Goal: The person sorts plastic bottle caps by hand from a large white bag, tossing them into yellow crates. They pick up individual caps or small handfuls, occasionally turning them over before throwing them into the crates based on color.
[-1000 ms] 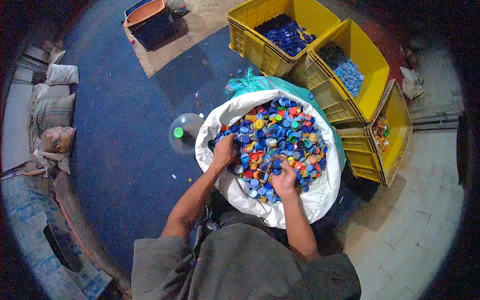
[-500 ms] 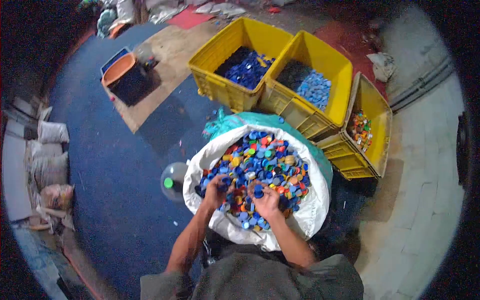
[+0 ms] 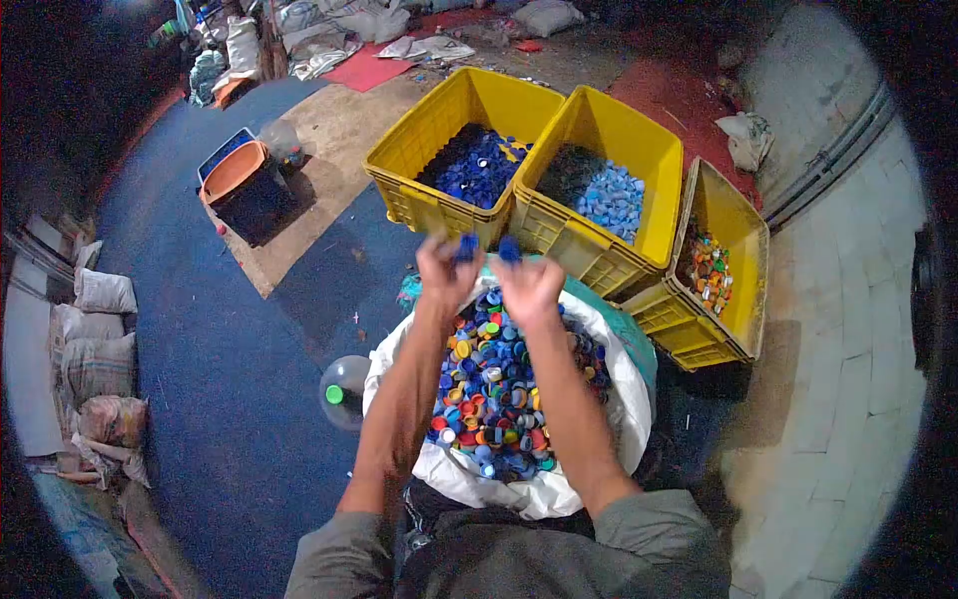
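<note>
My left hand (image 3: 445, 274) is raised over the far rim of the white sack (image 3: 454, 477), closed on a dark blue cap (image 3: 467, 248). Beside it, my right hand (image 3: 532, 290) pinches another dark blue cap (image 3: 510, 250). Both hands are slightly blurred. Below them the sack holds mixed bottle caps (image 3: 489, 389) in blue, red, orange and green. Just beyond the hands stands a yellow crate (image 3: 439, 215) with dark blue caps inside. To its right, a second yellow crate (image 3: 589, 262) contains light blue caps.
A third yellow crate (image 3: 689, 329) with orange and mixed caps stands at the right. Left of the sack lies a clear bottle (image 3: 346, 384) with a green cap. An orange-rimmed basket (image 3: 235, 172) sits at the upper left. Filled sacks (image 3: 104, 292) line the left side.
Both hands have moved forward from over the middle of the caps to the sack's far edge, each with dark blue caps. The view has shifted slightly, so the crates appear lower.
</note>
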Tool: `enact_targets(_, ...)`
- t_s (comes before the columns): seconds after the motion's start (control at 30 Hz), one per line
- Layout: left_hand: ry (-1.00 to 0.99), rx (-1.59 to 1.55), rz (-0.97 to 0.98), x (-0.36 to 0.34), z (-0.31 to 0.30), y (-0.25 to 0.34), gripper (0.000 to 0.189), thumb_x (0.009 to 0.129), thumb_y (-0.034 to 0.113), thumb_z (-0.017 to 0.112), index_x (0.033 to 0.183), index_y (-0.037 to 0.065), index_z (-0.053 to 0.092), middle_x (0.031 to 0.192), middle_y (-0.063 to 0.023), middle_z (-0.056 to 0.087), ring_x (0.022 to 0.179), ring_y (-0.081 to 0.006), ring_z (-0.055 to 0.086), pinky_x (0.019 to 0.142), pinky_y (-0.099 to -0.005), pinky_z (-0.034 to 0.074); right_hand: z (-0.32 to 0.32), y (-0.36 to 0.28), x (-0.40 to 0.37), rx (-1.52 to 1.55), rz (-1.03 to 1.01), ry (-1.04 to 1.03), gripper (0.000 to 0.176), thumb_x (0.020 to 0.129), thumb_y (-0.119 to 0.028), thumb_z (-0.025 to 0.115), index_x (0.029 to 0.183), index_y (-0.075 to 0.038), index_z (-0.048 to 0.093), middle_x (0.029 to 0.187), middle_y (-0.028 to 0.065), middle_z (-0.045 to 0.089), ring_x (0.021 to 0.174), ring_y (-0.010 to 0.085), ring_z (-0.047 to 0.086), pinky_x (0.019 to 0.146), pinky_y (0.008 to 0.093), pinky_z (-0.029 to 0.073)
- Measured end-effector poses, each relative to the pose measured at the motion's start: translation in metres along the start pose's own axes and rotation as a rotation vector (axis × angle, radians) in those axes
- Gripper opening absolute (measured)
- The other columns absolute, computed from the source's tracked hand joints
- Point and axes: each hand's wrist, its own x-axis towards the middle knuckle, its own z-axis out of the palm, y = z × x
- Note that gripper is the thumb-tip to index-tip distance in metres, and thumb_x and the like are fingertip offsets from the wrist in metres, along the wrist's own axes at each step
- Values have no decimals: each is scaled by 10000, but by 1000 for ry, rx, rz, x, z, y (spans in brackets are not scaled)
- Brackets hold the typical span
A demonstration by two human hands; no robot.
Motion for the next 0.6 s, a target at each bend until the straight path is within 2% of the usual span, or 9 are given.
enact_targets(0.07,-153,-72,-36,15,52,28,585,817,371,581,1164,-72,420,1114,-218,522,1048,-346,497,964,-473,406,1,-16,51,31,51,-111,179,715,-134,459,816,5,511,913,162,583,851,321,543,848,448,442)
enact_targets(0.13,-17,76,2,10,80,43,524,840,363,556,1145,-49,451,1125,-215,535,1001,-316,520,919,-416,412,31,-26,64,-92,11,217,163,697,-125,478,797,3,488,931,163,573,897,317,534,898,450,420)
enact_targets(0.17,56,148,21,6,87,48,495,851,359,543,1136,-37,467,1131,-213,541,977,-302,532,897,-388,416,41,-29,63,-134,-31,259,163,695,-119,483,793,11,479,954,171,567,935,324,531,927,451,411)
enact_targets(0.23,7,224,76,7,55,58,580,838,365,559,1206,-59,415,1181,-222,493,1054,-319,500,925,-418,419,50,-34,41,-182,-37,387,190,718,-89,503,847,45,465,1092,212,523,1101,365,486,1026,475,361)
enact_targets(0.3,37,372,133,-5,17,63,594,836,352,565,1237,-55,403,1193,-213,484,1083,-314,494,931,-422,427,49,-28,8,-297,-182,444,370,786,-60,448,1063,177,391,1331,323,329,1276,435,326,1099,496,272)
enact_targets(0.33,85,479,159,-21,-3,60,562,841,335,563,1234,-40,417,1180,-199,499,1072,-300,504,922,-412,433,35,-29,-10,-315,-159,392,377,848,-92,489,1120,149,389,1328,303,341,1274,410,344,1092,481,295)
enact_targets(0.43,263,810,158,-77,-67,51,428,836,246,606,1175,6,504,1051,-127,585,935,-225,572,828,-345,478,3,-16,-79,-913,-149,535,372,841,-129,591,1148,43,470,1162,178,536,1038,272,565,904,358,468)
enact_targets(0.5,403,1071,31,-100,-143,45,391,791,188,665,1132,25,562,935,-45,608,831,-134,559,751,-289,462,-53,-11,-124,-1312,-201,521,318,836,-135,607,1116,-8,527,1030,98,599,889,177,583,767,309,475)
enact_targets(0.6,421,1261,143,-152,-195,20,385,752,108,714,1091,1,566,899,-47,612,819,-132,569,752,-262,465,-72,-2,-189,-1826,-90,446,254,829,-135,602,1049,-14,564,869,54,606,761,133,546,699,282,452)
